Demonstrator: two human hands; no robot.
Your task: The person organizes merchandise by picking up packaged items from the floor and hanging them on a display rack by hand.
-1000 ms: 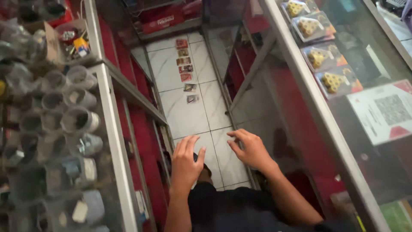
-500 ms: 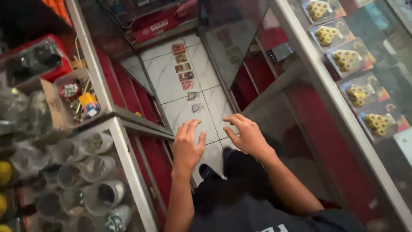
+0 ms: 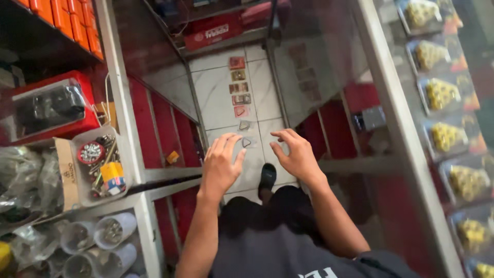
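Your left hand (image 3: 221,167) and right hand (image 3: 294,154) hover apart, fingers spread and holding nothing, above a small triangular packet (image 3: 247,142) lying flat on the white tiled floor (image 3: 216,98). It looks light, thin and slick, so pinch it by an edge. Beyond it a row of small flat packets (image 3: 238,87) runs up the narrow aisle between glass display cases (image 3: 391,118).

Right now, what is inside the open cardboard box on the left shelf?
The open cardboard box holds a round red tin of screws, a yellow packet and loose metal bits; its bottom is covered.
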